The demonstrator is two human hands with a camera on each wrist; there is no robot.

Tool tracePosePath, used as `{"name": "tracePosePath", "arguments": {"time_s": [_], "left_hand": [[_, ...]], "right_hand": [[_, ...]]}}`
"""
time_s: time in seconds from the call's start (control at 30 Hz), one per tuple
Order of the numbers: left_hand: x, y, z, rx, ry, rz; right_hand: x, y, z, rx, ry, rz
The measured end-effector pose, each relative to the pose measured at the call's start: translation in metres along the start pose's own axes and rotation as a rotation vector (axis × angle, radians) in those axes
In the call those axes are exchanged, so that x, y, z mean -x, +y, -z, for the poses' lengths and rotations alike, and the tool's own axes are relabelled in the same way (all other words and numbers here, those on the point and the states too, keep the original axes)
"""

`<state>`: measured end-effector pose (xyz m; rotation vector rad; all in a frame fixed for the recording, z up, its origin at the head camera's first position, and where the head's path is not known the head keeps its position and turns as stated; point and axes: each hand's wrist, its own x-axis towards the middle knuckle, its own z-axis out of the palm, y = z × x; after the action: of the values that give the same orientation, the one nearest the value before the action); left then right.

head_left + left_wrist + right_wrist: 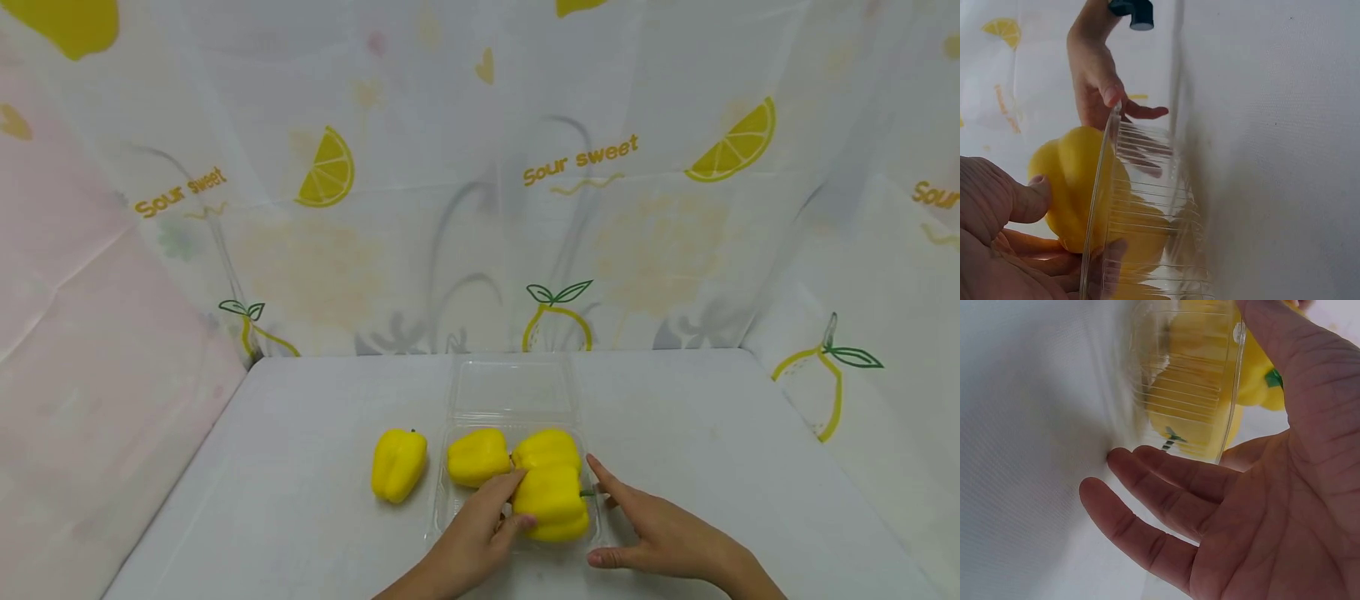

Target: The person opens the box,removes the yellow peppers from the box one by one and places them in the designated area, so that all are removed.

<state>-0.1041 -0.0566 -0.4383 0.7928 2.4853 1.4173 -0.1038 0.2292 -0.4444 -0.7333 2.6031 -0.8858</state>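
Note:
My left hand (480, 525) grips a yellow bell pepper (551, 504) by its left end, thumb in front and fingers behind. This pepper sits at the front right of a clear plastic clamshell container (442, 504), rising above the rim in the left wrist view. Two more yellow bell peppers lie inside, one at the back left (477, 457) and one at the back right (546, 448). Beside the container's right wall is my right hand (660, 533), fingers spread and holding nothing. In the right wrist view its thumb overlaps the rim (1235, 394).
Another yellow bell pepper (399, 467) lies on the white table left of the container. The clear lid (514, 387) is folded back towards the rear. A lemon-printed curtain (480, 250) hangs behind the table and along both sides.

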Motion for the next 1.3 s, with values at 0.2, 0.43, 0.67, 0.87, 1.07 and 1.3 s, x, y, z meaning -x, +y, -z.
{"name": "tracePosePath", "arguments": {"time_s": [0.2, 0.43, 0.67, 0.87, 1.07, 1.3], "left_hand": [[0.000, 0.000, 0.003, 0.016, 0.007, 0.004], [0.005, 0.005, 0.007, 0.003, 0.039, 0.063], [0.012, 0.003, 0.012, -0.038, 0.102, 0.025], [0.017, 0.001, 0.018, -0.066, 0.138, 0.013], [0.022, -0.003, 0.022, -0.105, 0.229, -0.049], [0.026, -0.003, 0.028, -0.132, 0.299, -0.042]], "right_hand": [[0.001, 0.000, 0.001, 0.002, 0.002, 0.001], [0.000, -0.001, 0.001, 0.005, -0.010, -0.013], [0.000, 0.000, 0.001, 0.007, -0.023, -0.026], [0.000, -0.001, 0.002, 0.016, -0.019, -0.027], [0.001, 0.000, 0.001, 0.025, -0.005, -0.015], [0.001, -0.001, 0.001, 0.023, -0.007, -0.016]]}}
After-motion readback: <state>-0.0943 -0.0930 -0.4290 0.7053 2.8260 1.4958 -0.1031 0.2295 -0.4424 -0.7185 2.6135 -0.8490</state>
